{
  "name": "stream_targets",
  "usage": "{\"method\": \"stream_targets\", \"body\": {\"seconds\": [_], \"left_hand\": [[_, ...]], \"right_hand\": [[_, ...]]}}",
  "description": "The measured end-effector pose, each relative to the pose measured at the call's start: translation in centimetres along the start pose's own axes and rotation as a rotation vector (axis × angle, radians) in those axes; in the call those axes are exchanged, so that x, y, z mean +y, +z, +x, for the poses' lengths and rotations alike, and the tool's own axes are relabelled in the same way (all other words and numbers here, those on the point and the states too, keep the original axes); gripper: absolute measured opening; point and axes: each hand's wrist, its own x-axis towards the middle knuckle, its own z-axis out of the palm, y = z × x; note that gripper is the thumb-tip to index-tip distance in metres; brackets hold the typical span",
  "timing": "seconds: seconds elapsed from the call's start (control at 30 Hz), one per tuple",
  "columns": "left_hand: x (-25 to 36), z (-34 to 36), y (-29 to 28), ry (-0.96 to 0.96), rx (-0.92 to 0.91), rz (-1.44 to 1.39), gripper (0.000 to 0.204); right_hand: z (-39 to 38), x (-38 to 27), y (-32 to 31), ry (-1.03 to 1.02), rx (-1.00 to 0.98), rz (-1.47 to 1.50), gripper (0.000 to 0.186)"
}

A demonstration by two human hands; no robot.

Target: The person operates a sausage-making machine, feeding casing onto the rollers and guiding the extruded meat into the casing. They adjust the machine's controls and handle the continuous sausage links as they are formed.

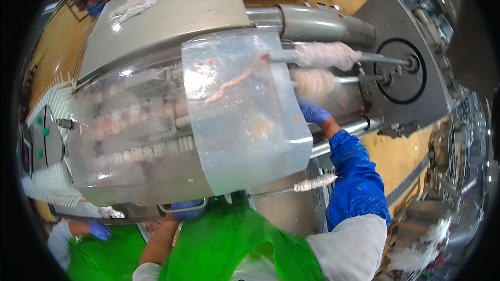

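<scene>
Wet processing room: yellowish floor (401,151), steel plant along the right rim, and a twin-horn filling machine with a translucent guard (245,148) spanning the middle of the view. Lower shirred casing (314,82), pale and motion-blurred, sits around the lower metal horn (348,80), just outside the guard's right edge; its long axis runs left to right along the horn. Upper shirred casing (329,55) lies parallel, just beyond it on the second horn. Key relation: the purple-gloved right hand (312,111) is the nearer, just on the wearer's side of the lower casing, with its fingers directed up and left toward it. Contact not resolvable; fingertips partly hidden, so whether they grasp or hang loose I cannot tell. Gloved left hand (187,209) is well apart, low and left by the metal handle (182,206) at the guard's front edge; grip likewise undetermined. From it the lower casing lies away and to the right. A loose casing strand (237,80) trails diagonally over the guard. A co-worker's gloved hand (99,230) shows at lower left.
</scene>
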Motion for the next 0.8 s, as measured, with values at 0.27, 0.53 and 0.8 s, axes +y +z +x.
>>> {"method": "stream_targets", "body": {"seconds": [0.27, 0.53, 0.8], "left_hand": [[1.4, 0.8, -1.2, -0.009, 0.067, -0.003, 0.012], [1.7, 0.4, -1.3, -0.065, -0.04, -0.247, 0.013], [3.1, 1.4, -1.6, -0.411, -0.212, -0.961, 0.02]], "right_hand": [[-18.7, 5.6, 6.1, 0.587, 1.364, 0.02, 0.049], [-6.0, -0.6, 5.6, 0.125, 0.867, -0.258, 0.071], [-7.2, -6.8, 14.0, -0.312, 0.613, -0.33, 0.059]]}}
